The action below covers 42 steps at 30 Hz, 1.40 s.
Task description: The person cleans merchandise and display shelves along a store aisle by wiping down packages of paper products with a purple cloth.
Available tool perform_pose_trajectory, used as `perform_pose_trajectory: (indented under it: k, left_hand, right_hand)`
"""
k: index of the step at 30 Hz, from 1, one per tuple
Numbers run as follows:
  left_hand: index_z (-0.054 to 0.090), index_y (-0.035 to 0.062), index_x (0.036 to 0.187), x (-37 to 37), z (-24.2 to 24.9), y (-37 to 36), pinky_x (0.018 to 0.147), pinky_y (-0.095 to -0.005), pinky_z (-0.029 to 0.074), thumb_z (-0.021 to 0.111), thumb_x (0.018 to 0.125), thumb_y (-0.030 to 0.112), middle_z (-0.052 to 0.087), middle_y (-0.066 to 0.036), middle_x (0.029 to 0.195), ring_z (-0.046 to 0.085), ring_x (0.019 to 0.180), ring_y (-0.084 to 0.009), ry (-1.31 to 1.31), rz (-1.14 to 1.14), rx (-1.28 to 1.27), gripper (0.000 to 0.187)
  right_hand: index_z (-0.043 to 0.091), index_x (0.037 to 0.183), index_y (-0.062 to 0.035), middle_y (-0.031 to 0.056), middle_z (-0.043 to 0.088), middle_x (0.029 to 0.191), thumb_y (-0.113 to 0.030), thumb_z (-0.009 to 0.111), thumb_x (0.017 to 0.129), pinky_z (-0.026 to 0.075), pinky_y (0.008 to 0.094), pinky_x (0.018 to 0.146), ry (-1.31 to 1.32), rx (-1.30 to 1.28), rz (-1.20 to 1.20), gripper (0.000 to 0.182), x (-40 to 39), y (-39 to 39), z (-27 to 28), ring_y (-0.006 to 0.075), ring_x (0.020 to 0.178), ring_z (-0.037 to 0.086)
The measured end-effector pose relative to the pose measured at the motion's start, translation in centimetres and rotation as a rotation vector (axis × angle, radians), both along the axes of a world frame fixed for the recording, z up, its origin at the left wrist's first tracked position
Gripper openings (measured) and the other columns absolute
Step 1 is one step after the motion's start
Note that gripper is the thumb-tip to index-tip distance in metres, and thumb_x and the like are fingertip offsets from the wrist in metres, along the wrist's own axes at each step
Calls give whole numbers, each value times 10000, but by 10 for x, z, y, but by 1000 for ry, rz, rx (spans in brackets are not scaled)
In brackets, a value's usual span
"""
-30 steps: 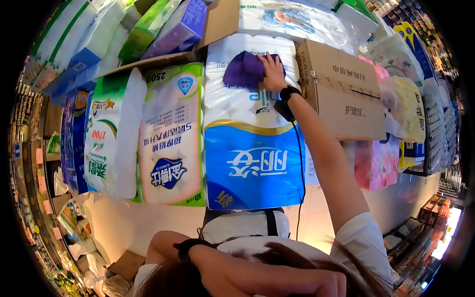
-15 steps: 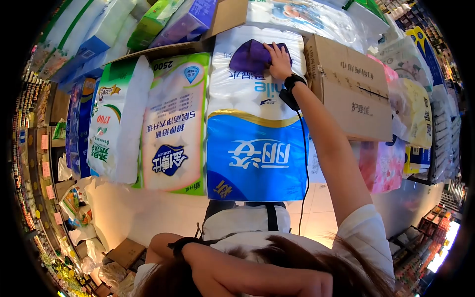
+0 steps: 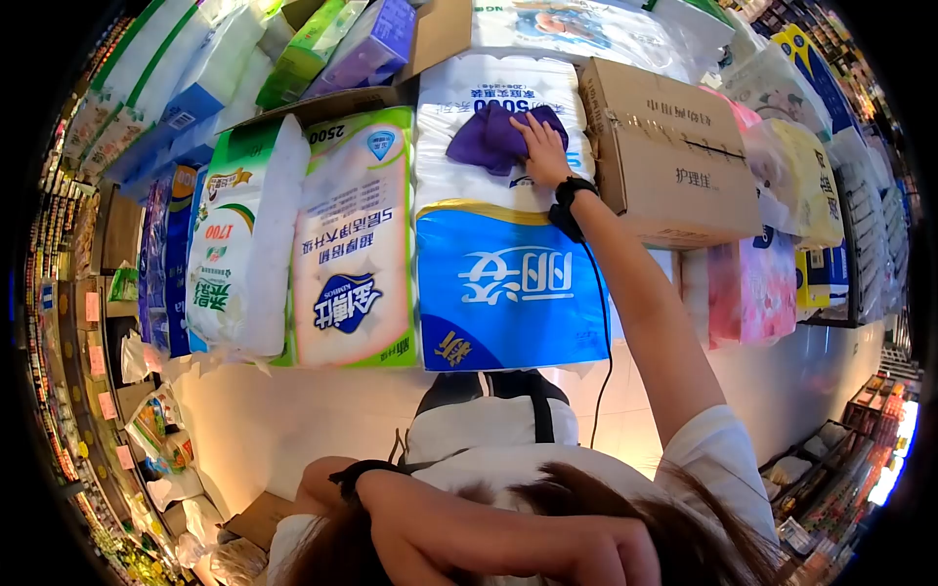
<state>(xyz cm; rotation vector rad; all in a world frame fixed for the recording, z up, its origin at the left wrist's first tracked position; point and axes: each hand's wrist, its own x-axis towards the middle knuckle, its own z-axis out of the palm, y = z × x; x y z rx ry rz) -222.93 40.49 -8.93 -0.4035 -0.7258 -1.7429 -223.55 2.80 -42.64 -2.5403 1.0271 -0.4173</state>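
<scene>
My right hand (image 3: 543,154) presses a purple cloth (image 3: 482,139) against a large plastic-wrapped pack of paper rolls (image 3: 513,293), white at the far end and blue at the near end. Its fingers lie over the bunched cloth's right part. A black band with a small device and a cable is on that wrist. My left arm is bent across my body, low in the view. At the bottom edge my left hand (image 3: 620,559) is partly cut off, and its fingers do not show clearly. It is apart from the packs.
To the left lie a green-edged paper pack (image 3: 354,244) and a green-and-white pack (image 3: 244,244). A cardboard box (image 3: 669,156) borders the blue pack on the right, with pink packs (image 3: 752,283) beyond. Stocked shelves (image 3: 73,322) curve along the left side.
My right hand and the purple cloth have moved toward me across the pack, uncovering printed numbers at its far end. The view has shifted slightly. My left arm stays bent across my body.
</scene>
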Motion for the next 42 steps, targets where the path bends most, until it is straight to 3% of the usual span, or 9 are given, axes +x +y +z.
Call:
perform_pose_trajectory:
  k: [5, 11, 14, 21, 25, 26, 30, 37, 42]
  left_hand:
    - [553, -15, 1075, 15, 4, 20, 800, -366, 458, 590, 989, 190, 555, -154, 1071, 561, 924, -265, -84, 53, -189, 225]
    - [642, 17, 951, 21, 26, 33, 708, -336, 502, 686, 879, 189, 595, -131, 945, 607, 816, -254, -605, 1125, -568, 191]
    - [585, -79, 1134, 45, 45, 67, 848, -384, 502, 493, 1001, 101, 585, -156, 1060, 592, 878, -270, -841, 925, -592, 242]
    - [692, 144, 886, 21, 53, 122, 601, -278, 487, 883, 653, 233, 625, -77, 887, 591, 741, -226, -812, 1461, -286, 314]
    - [699, 154, 880, 63, 43, 124, 590, -268, 479, 879, 668, 281, 631, -66, 892, 586, 735, -223, -863, 1324, -662, 306]
    - [700, 153, 871, 27, 37, 126, 588, -266, 478, 871, 678, 279, 632, -69, 894, 586, 736, -227, -745, 1487, -560, 287]
    - [687, 140, 802, 32, 70, 146, 592, -259, 493, 800, 767, 247, 644, -60, 894, 607, 748, -233, -817, 1371, -328, 160]
    - [608, 82, 740, 84, 59, 125, 596, -269, 516, 617, 828, 2, 627, 1, 836, 608, 731, -140, -442, 703, -540, 119]
    - [566, 73, 714, 41, 66, 140, 590, -273, 519, 601, 820, -32, 604, 13, 827, 606, 722, -140, -370, 913, -234, 153]
  right_hand:
    - [296, 1557, -298, 116, 242, 1631, 31, 596, 802, 190, 544, 1209, 33, 9, -44, 877, -25, 55, 8, 428, 1479, 236]
    - [287, 1563, -290, 126, 251, 1626, 56, 571, 793, 206, 557, 1200, 9, -28, -10, 890, -56, 117, 9, 446, 1470, 246]
    - [290, 1563, -283, 129, 263, 1621, 52, 579, 783, 209, 555, 1197, 5, -32, -23, 897, -67, 146, 8, 454, 1461, 255]
    - [337, 1543, -257, 134, 293, 1604, 71, 578, 751, 236, 559, 1180, -49, -57, -11, 890, -94, 207, 14, 474, 1431, 291]
    - [361, 1532, -248, 134, 301, 1598, 99, 568, 748, 242, 557, 1177, -85, -60, -35, 881, -104, 244, 19, 467, 1428, 299]
    - [369, 1528, -244, 136, 304, 1596, 105, 576, 741, 243, 557, 1177, -68, -93, -26, 885, -109, 253, 22, 463, 1425, 303]
    - [384, 1519, -213, 141, 320, 1587, 117, 547, 749, 266, 547, 1171, -69, -92, -50, 853, -128, 287, 27, 467, 1409, 327]
    - [410, 1505, -222, 128, 341, 1581, 139, 507, 752, 269, 541, 1179, -41, -50, -179, 841, -166, 322, 46, 457, 1412, 335]
    - [413, 1505, -234, 125, 338, 1588, 136, 487, 761, 257, 524, 1193, -72, -17, -190, 834, -181, 312, 46, 449, 1431, 317]
